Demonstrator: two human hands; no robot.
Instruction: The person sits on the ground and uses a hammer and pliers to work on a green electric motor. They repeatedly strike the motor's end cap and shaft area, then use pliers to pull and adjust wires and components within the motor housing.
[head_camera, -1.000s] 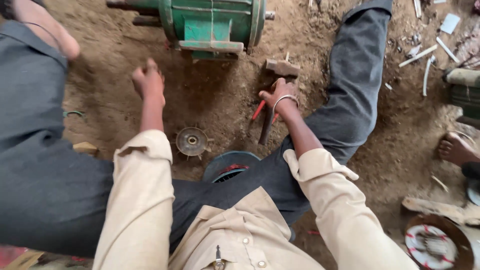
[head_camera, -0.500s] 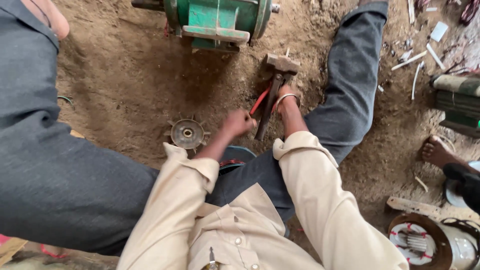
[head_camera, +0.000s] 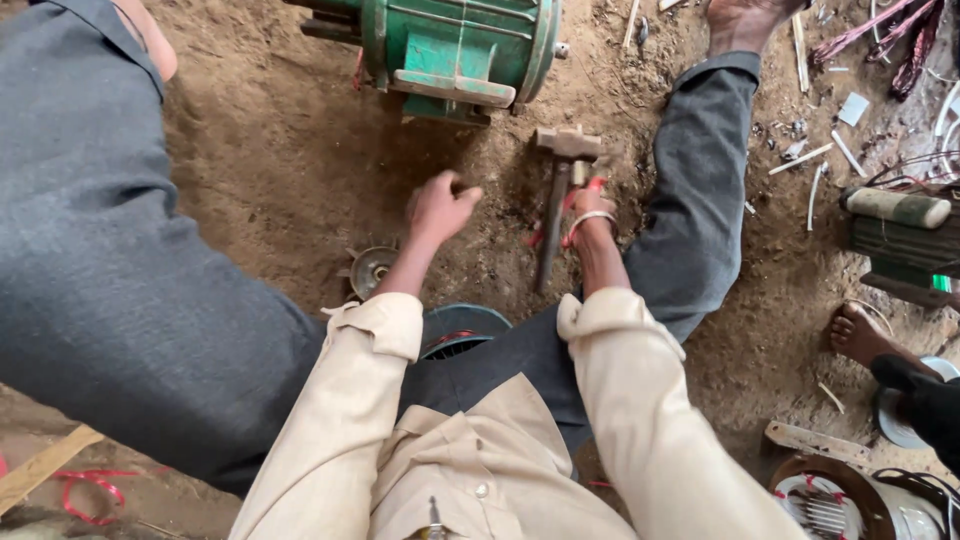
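Observation:
I sit on a dirt floor with my legs spread. My left hand (head_camera: 440, 205) hovers blurred over the dirt just below a green electric motor (head_camera: 460, 50), its fingers curled with nothing visible in them. My right hand (head_camera: 592, 208), with a band on its wrist, is closed on a red-handled tool (head_camera: 598, 184) resting on the ground. Right beside that hand lies a hammer (head_camera: 556, 200), its head pointing toward the motor.
A small round finned disc (head_camera: 370, 268) lies left of my left forearm. A round blue-rimmed cover (head_camera: 462, 328) sits between my legs. Another person's foot (head_camera: 860, 335), a wound stator (head_camera: 830, 500), a wrapped roll (head_camera: 895, 207) and scattered scraps fill the right side.
My left hand has moved from the dirt at the left across to the middle, near the motor. My right hand has stayed by the hammer on the red-handled tool.

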